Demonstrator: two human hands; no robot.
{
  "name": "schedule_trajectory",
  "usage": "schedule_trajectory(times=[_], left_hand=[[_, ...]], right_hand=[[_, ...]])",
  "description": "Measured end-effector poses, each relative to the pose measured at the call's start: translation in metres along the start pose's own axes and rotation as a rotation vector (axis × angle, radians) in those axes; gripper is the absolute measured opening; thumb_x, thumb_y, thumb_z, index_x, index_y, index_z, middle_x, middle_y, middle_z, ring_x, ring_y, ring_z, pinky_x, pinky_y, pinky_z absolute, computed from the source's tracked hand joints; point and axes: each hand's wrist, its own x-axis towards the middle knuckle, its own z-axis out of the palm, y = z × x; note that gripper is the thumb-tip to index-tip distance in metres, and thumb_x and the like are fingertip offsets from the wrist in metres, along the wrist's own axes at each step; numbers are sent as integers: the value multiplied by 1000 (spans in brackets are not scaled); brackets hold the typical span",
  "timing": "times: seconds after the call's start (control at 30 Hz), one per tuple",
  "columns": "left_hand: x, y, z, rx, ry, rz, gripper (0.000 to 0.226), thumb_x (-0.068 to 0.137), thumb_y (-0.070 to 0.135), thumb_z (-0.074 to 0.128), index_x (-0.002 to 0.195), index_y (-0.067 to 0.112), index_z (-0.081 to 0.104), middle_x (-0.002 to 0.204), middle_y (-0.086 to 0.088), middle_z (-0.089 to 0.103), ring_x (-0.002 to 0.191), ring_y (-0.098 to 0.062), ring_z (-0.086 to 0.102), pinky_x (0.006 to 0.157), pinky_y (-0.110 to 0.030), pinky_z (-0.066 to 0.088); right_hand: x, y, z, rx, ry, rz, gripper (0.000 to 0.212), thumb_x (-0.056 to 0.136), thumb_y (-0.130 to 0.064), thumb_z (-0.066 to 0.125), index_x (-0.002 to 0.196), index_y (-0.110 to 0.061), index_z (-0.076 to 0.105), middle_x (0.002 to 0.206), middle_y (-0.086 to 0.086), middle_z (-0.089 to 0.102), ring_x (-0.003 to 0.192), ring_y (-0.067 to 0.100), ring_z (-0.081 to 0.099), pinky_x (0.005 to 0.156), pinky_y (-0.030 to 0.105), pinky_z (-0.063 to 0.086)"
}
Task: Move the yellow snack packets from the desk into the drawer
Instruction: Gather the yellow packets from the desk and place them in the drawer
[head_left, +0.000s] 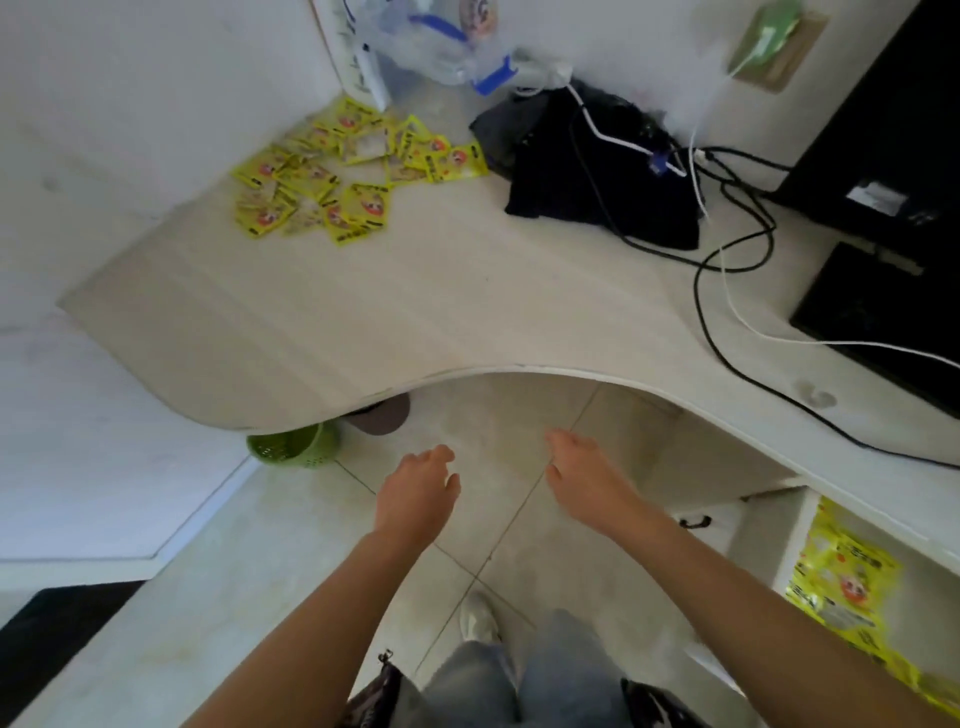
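Note:
Several yellow snack packets (343, 171) lie scattered in a loose pile at the far left corner of the white desk (415, 312), against the wall. At the lower right an open drawer (795, 525) under the desk holds more yellow packets (841, 582). My left hand (415, 493) and my right hand (587, 478) hang in front of the desk's curved edge, above the floor. Both are empty, fingers loosely apart. They are far from the pile on the desk.
A black bag (597, 171) with black and white cables (727, 260) lies right of the pile. A black monitor (883, 156) stands at the far right. A clear plastic bag (431, 47) leans in the corner. A green bin (296, 447) stands under the desk.

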Motion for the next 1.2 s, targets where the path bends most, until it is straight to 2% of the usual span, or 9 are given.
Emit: schedule_trajectory(times=[0.13,0.4,0.57,0.73,0.83,1.03,1.2], left_hand=[[36,-31,-35,4,44,-38,29,94,33,49,121,22,55,113,3,65,108,-20,56,85,-35,50],[117,-69,-92,42,86,-153,30,95,38,48,120,24,54,111,6,65,111,-18,53,85,-34,47],[176,-73,-113,16,80,-226,34,92,46,51,119,24,54,111,8,63,110,-16,52,84,-34,48],[238,-68,-129,-1,32,-301,37,90,48,53,117,24,55,113,5,63,112,-18,51,86,-36,48],[272,-65,-140,-28,64,-348,36,88,49,54,113,23,58,113,4,63,112,-19,52,86,-38,49],[345,-50,-164,-71,143,-361,33,89,42,56,112,18,60,116,-2,61,116,-23,49,86,-39,47],[393,-59,-173,22,136,-348,40,89,30,56,125,14,50,128,-8,53,126,-28,38,93,-42,43]], right_hand=[[50,-36,-17,-55,-4,-57,30,93,-17,41,120,-5,46,119,18,56,108,35,54,88,39,46],[152,-82,-63,-116,26,-219,39,95,-20,42,133,-12,41,128,9,54,115,27,51,91,40,48],[217,-99,-97,-134,-5,-272,39,97,-21,40,135,-12,40,130,9,52,116,26,50,93,37,47],[290,-114,-132,-166,-65,-299,38,97,-20,39,134,-12,39,130,10,50,115,27,48,93,41,46],[331,-121,-148,-191,-97,-308,37,96,-19,40,132,-11,41,128,10,50,116,29,48,91,40,46],[405,-140,-175,-282,-93,-333,35,95,-20,43,128,-9,43,127,13,50,116,31,48,91,41,46],[461,-149,-190,-408,-49,-304,35,93,-16,45,127,-8,44,130,16,47,122,34,41,96,43,41]])
